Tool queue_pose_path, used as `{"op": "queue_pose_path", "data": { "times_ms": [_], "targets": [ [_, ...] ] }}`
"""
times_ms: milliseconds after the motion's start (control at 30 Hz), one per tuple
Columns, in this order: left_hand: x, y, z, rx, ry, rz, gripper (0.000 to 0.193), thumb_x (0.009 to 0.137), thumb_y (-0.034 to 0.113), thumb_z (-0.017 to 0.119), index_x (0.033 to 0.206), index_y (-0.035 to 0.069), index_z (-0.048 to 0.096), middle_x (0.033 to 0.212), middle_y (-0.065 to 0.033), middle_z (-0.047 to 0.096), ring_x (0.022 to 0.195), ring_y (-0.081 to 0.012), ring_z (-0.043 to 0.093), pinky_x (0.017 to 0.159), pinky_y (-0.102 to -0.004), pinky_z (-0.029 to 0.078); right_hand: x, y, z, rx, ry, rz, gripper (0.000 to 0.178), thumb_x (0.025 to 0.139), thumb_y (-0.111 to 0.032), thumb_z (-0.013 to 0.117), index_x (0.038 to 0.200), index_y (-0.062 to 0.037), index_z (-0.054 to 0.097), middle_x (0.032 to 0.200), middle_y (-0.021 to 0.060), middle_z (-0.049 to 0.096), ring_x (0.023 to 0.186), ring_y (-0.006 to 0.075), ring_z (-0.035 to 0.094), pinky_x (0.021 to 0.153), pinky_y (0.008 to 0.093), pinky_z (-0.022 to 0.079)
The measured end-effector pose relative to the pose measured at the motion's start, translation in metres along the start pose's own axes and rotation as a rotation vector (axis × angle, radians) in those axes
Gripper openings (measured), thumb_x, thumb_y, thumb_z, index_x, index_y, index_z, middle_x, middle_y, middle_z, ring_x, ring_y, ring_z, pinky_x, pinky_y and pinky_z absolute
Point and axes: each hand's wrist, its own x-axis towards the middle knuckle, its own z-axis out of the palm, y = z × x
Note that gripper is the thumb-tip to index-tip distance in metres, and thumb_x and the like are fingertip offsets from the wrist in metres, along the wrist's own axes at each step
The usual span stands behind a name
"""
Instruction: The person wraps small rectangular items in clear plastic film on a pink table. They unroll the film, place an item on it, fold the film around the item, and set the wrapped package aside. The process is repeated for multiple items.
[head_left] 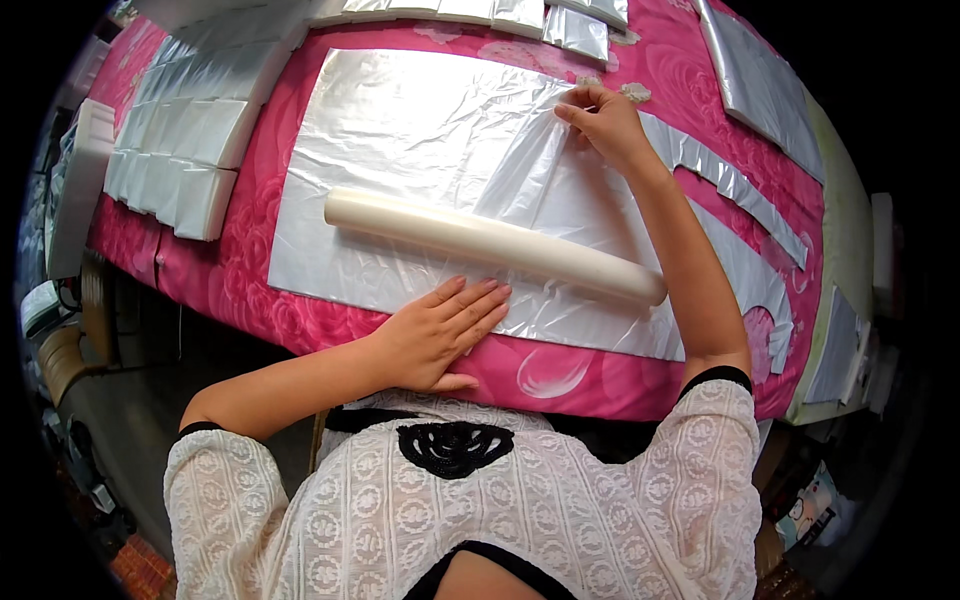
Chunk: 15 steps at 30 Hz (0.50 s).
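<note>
A stack of thin, shiny clear plastic bags or sheets [400,110] lies on the pink table in front of me. Across it rests a smooth white roll [490,243], slanting down to the right. With thumb and fingers my right hand [603,122] pinches the far right corner of the top plastic sheet, pulling it up into folds. Flat on the near edge of the stack, below the roll, lies my left hand [440,330], its fingers stretched out and holding nothing. Whether the top layer is a single sheet or a bag I cannot tell.
Rows of folded white plastic bundles [190,150] stand at the left, with more bundles [575,32] along the far edge. A flat plastic stack [760,95] lies far right. Cut-out plastic strips with handle-shaped openings [735,185] lie right of my forearm on the pink flowered cloth [570,375].
</note>
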Motion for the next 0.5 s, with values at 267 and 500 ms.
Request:
{"op": "queue_pose_path", "data": {
  "times_ms": [267,500],
  "targets": [
    [0.000,0.030,0.007,-0.002,0.030,-0.128,0.085,0.083,0.061,0.040,0.136,-0.006,0.032,0.144,-0.0215,0.028,0.136,-0.0328,0.023,0.110,-0.0464,0.014,-0.129,-0.063,0.037,-0.428,0.028,-0.460,0.047,0.078,-0.024,0.068,0.118,-0.0044,0.056,0.116,0.0175,0.053,0.105,0.0320,0.052,0.089,0.0394,0.043],
    [0.003,0.043,0.012,0.022,0.025,-0.165,0.081,0.085,0.057,0.041,0.135,-0.006,0.033,0.145,-0.0225,0.026,0.137,-0.0336,0.020,0.111,-0.0470,0.012,-0.158,-0.038,0.055,-0.604,-0.023,-0.535,0.045,0.074,-0.010,0.066,0.118,-0.0093,0.057,0.110,0.0090,0.058,0.097,0.0279,0.056,0.084,0.0388,0.045]
  ]
}}
